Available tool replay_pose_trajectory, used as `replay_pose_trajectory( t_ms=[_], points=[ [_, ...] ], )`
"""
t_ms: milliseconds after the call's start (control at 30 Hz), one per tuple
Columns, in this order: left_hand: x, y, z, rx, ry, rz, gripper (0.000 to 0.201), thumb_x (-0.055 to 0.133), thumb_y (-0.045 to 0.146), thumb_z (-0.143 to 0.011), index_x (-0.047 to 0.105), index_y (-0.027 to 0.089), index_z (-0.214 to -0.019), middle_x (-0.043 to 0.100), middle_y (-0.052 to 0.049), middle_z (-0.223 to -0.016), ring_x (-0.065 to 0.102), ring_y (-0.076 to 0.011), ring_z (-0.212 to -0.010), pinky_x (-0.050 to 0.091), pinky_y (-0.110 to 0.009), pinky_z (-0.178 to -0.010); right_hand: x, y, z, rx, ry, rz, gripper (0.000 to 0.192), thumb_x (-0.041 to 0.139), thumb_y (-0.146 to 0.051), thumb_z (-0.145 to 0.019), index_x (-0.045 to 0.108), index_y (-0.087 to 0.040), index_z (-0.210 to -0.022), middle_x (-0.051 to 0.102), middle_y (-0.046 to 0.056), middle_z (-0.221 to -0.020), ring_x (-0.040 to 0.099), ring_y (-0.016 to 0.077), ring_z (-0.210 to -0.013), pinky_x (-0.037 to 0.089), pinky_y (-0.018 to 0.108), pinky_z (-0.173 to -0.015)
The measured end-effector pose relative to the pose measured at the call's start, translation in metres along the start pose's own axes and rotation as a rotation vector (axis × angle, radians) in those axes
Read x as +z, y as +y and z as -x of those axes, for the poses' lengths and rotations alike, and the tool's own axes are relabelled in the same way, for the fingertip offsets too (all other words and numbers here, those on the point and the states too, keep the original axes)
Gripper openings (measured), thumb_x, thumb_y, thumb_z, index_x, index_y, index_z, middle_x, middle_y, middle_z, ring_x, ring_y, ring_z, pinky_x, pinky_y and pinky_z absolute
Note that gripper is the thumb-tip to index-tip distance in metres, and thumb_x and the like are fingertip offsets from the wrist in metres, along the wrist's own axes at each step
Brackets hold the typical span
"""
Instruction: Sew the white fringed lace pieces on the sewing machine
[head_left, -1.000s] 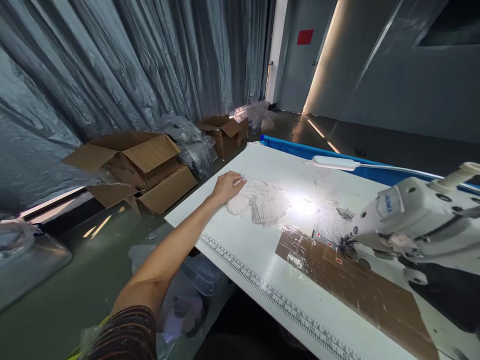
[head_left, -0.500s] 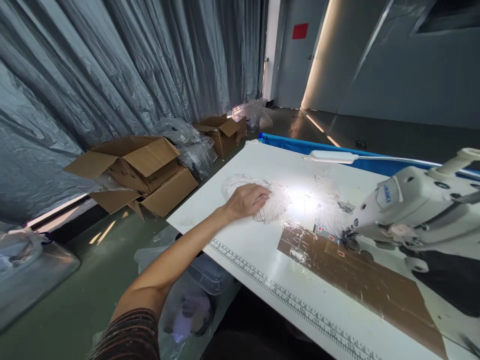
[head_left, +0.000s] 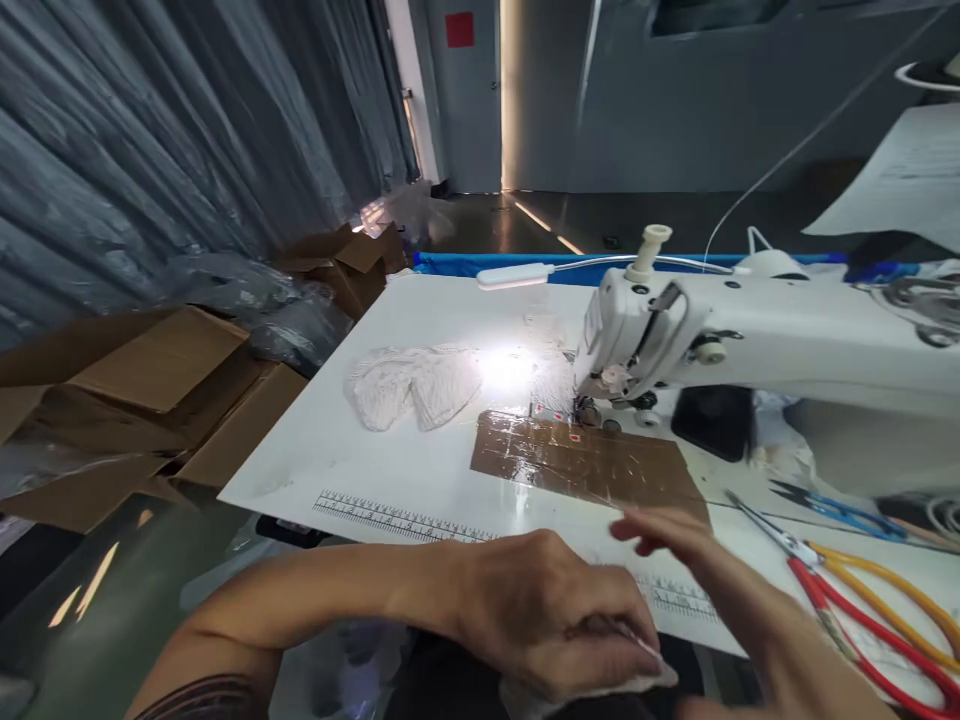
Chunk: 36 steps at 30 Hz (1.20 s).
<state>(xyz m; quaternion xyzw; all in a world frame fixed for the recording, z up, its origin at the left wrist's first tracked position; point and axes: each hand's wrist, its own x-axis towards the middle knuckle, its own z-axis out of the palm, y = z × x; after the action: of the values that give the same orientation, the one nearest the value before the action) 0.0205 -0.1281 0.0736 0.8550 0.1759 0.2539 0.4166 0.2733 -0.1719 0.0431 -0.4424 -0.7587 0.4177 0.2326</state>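
Note:
My left hand (head_left: pixel 555 615) is at the table's near edge, fingers closed on a small white fabric piece (head_left: pixel 637 682) that peeks out beneath it. My right hand (head_left: pixel 720 590) is just to its right, blurred, fingers stretched out over the table edge, holding nothing I can see. A pile of white fabric pieces (head_left: pixel 412 385) lies on the white table (head_left: pixel 315 460) at the left, under the lamp's bright spot. The white sewing machine (head_left: pixel 750 335) stands at the right, with a brown taped patch (head_left: pixel 585 465) in front of its needle.
Red-handled scissors (head_left: pixel 840 590) and orange-handled and blue-handled tools lie at the right. A printed ruler (head_left: pixel 390 515) runs along the table's front edge. Open cardboard boxes (head_left: pixel 135 400) and plastic bags sit on the floor at the left, by a grey plastic curtain.
My left hand left the fabric pile and came back to the near table edge with a white piece in it. My right hand came into view. The camera swung right toward the machine.

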Motion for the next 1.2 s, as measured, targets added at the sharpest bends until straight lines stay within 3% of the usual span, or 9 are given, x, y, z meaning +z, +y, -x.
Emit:
replay_pose_trajectory(
  t_ms=[67,233,367,533,633,733,867,1000,1200],
  points=[
    [-0.007,0.001,-0.004,-0.083,0.088,0.045,0.012,0.063,0.027,-0.092,0.059,0.017,-0.098,0.071,0.0,-0.073,0.063,-0.0095,-0.056,0.048,-0.019,-0.048,0.002,0.005,-0.006,0.109,-0.08,-0.062,0.068,0.08,-0.045,-0.077,0.054,-0.033,-0.139,0.06,0.008,-0.134,0.058,0.0317,-0.119,0.053,0.041,-0.097],
    [-0.034,-0.031,-0.01,-0.307,0.293,-0.002,0.013,0.055,0.031,-0.095,0.049,0.02,-0.095,0.067,0.0,-0.08,0.064,-0.0107,-0.061,0.046,-0.021,-0.049,-0.008,0.018,-0.048,0.199,-0.336,-0.344,0.038,0.059,-0.049,-0.092,0.07,-0.021,-0.114,0.071,0.005,-0.096,0.065,0.0244,-0.091,0.055,0.034,-0.08],
    [-0.051,-0.071,-0.005,-0.421,0.268,-0.445,0.024,0.051,0.03,-0.096,0.046,0.017,-0.116,0.054,0.006,-0.064,0.051,-0.0122,-0.05,0.036,-0.023,-0.045,-0.025,0.034,-0.091,0.19,-0.062,-0.148,0.037,0.058,-0.051,-0.089,0.07,-0.02,-0.106,0.071,0.006,-0.097,0.064,0.0224,-0.083,0.05,0.032,-0.072],
    [-0.056,-0.105,-0.01,-0.279,0.186,-0.944,0.023,0.039,0.018,-0.099,0.055,0.013,-0.115,0.067,-0.014,-0.101,0.064,-0.0213,-0.08,0.048,-0.031,-0.059,-0.032,0.04,-0.122,0.361,0.306,0.474,0.031,0.056,-0.051,-0.086,0.071,-0.024,-0.085,0.067,0.005,-0.069,0.062,0.0252,-0.069,0.037,0.031,-0.056],
    [-0.051,-0.11,-0.013,-0.032,0.077,-0.856,0.026,0.045,0.027,-0.102,0.057,0.014,-0.121,0.064,-0.015,-0.124,0.064,-0.024,-0.103,0.053,-0.039,-0.079,-0.035,0.04,-0.123,0.369,0.33,0.508,0.033,0.056,-0.054,-0.085,0.071,-0.025,-0.083,0.063,0.004,-0.062,0.06,0.0235,-0.062,0.034,0.03,-0.053],
    [-0.049,-0.109,-0.011,0.058,-0.026,-0.753,0.033,0.053,0.036,-0.099,0.059,0.018,-0.126,0.061,-0.011,-0.133,0.061,-0.0255,-0.116,0.05,-0.044,-0.093,-0.039,0.044,-0.116,0.316,0.303,0.452,0.033,0.058,-0.054,-0.082,0.072,-0.025,-0.088,0.061,0.002,-0.062,0.058,0.0216,-0.06,0.036,0.031,-0.055],
    [-0.055,-0.107,-0.009,-0.026,-0.016,-0.707,0.035,0.056,0.043,-0.096,0.063,0.019,-0.121,0.064,-0.011,-0.13,0.063,-0.0258,-0.111,0.048,-0.045,-0.093,-0.044,0.048,-0.109,0.278,0.29,0.34,0.034,0.059,-0.052,-0.081,0.074,-0.024,-0.094,0.063,0.001,-0.064,0.056,0.019,-0.058,0.04,0.031,-0.055],
    [-0.07,-0.122,-0.028,-0.194,0.085,-0.797,0.039,0.038,0.04,-0.103,0.056,0.016,-0.129,0.061,-0.013,-0.132,0.06,-0.0274,-0.11,0.046,-0.046,-0.09,-0.043,0.047,-0.107,0.328,0.284,0.309,0.043,0.062,-0.06,-0.078,0.075,-0.023,-0.097,0.055,-0.002,-0.055,0.051,0.0181,-0.052,0.039,0.03,-0.05],
    [-0.099,-0.16,-0.073,-0.198,-0.054,-0.802,0.036,0.037,0.026,-0.096,0.066,0.02,-0.115,0.059,-0.011,-0.134,0.057,-0.0315,-0.116,0.043,-0.049,-0.096,-0.042,0.05,-0.103,0.291,0.28,0.223,0.035,0.059,-0.051,-0.082,0.072,-0.021,-0.094,0.063,0.001,-0.068,0.054,0.0178,-0.06,0.041,0.03,-0.054]
  ],
)
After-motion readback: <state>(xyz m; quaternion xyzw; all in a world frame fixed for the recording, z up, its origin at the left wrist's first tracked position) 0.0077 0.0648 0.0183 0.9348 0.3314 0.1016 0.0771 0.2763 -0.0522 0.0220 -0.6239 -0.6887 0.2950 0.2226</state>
